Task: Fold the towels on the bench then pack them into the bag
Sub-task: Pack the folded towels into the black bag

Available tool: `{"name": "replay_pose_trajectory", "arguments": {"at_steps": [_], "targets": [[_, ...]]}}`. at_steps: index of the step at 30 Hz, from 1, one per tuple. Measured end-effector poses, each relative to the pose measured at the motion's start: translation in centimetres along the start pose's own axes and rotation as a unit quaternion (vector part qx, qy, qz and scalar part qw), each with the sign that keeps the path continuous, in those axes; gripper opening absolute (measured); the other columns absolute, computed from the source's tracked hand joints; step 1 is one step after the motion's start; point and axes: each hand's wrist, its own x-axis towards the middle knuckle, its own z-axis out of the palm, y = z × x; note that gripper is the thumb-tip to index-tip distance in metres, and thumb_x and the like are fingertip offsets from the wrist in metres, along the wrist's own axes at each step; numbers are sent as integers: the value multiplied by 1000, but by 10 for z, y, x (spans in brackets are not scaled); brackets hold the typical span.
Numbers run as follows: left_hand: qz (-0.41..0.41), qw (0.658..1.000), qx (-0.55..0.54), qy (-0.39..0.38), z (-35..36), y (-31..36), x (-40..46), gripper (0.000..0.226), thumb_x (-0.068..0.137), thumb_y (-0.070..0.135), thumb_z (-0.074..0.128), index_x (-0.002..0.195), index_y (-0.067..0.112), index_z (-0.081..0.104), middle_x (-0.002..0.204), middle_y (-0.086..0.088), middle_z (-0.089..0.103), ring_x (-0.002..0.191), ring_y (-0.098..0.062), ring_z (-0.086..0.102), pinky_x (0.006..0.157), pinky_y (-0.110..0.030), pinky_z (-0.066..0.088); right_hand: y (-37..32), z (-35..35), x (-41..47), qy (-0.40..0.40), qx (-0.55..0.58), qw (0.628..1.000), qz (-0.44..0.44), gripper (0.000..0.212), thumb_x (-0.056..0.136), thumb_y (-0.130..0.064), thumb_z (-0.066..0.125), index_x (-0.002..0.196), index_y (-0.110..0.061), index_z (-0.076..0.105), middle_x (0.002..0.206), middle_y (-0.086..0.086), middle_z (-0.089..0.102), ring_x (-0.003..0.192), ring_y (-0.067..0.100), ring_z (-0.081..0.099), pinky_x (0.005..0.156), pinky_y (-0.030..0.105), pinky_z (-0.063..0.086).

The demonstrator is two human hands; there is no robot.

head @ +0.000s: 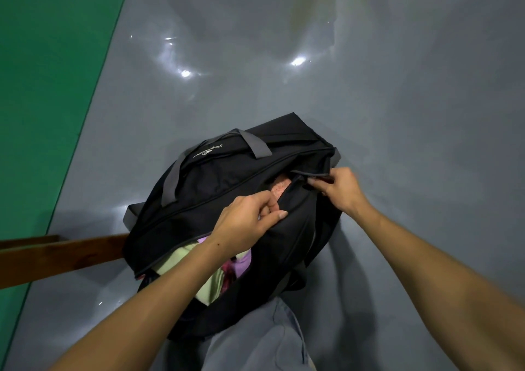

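A black duffel bag (227,177) with grey handles lies in front of me, its long zip partly undone. Folded towels show through the gap: a pale green one (181,260), a lilac one (241,262) and a pinkish one (279,189) further up. My left hand (247,223) pinches the bag's fabric edge at the middle of the opening. My right hand (339,189) grips the zip pull strap at the bag's far right end.
The bag rests over a brown wooden bench (65,254), which sticks out at the left. Below is a glossy grey floor (369,72) with light reflections, and a green floor strip (42,86) on the left. My grey trouser leg (261,339) is beneath the bag.
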Motion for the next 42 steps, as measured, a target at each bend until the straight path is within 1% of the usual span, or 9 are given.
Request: {"name": "replay_pose_trajectory", "arguments": {"at_steps": [8,14,21,25,28,32,35,38,42], "targets": [[2,1000,-12,-12,5,12,1,24,94,46,71,84,27,61,69,1,59,66,-12,54,69,-41,51,-1,-6,-11,16,131,990,43,13,88,6,77,100,3,74,76,6,77,68,14,75,74,30,63],[10,1000,-20,-13,7,13,0,23,94,45,72,83,28,61,69,0,56,62,-7,49,64,-37,46,-11,11,-12,42,231,967,94,17,86,4,79,94,-11,75,92,8,78,88,24,76,83,33,63],[25,997,67,-8,9,22,-1,22,98,54,62,93,33,58,76,7,61,75,-9,59,73,-37,52,-8,-10,-35,131,214,966,61,15,96,-9,73,83,-11,65,84,6,71,84,22,69,85,40,60],[82,985,153,-4,12,44,5,18,102,51,55,97,35,53,99,13,65,95,-14,63,75,-39,52,-19,-49,-51,139,174,974,25,20,101,-9,64,84,-15,54,104,8,77,91,20,75,91,46,62],[113,974,194,36,18,74,21,22,104,50,49,107,32,61,104,7,57,91,-18,58,70,-37,49,-29,-68,-60,107,88,990,-7,13,92,-43,58,84,-38,49,97,6,74,94,28,74,88,58,59],[-62,997,39,31,28,112,64,54,100,63,44,79,20,69,80,-1,73,73,-28,69,72,-39,58,-54,-60,-76,67,-54,994,-69,14,105,-30,53,97,-25,43,85,1,61,84,26,62,76,39,47],[-192,965,-176,-21,30,118,87,50,98,53,61,73,11,73,63,-10,71,49,-25,68,53,-33,58,-64,-48,-81,59,-99,989,-97,14,107,-23,51,101,-14,41,86,1,61,82,26,59,65,33,34],[-257,915,-305,-60,19,116,91,28,97,26,74,75,9,73,56,-6,67,46,-15,60,48,-26,57,-60,-46,-80,34,-77,991,-108,16,100,-24,65,100,-22,49,109,-4,71,102,16,68,86,30,51],[-244,928,-265,-91,12,102,89,19,100,3,63,81,6,65,58,-9,64,47,-14,62,42,-22,51,-53,-51,-74,1,-57,992,-110,23,97,-11,60,100,-34,63,120,-9,73,112,9,69,101,34,53]]}}
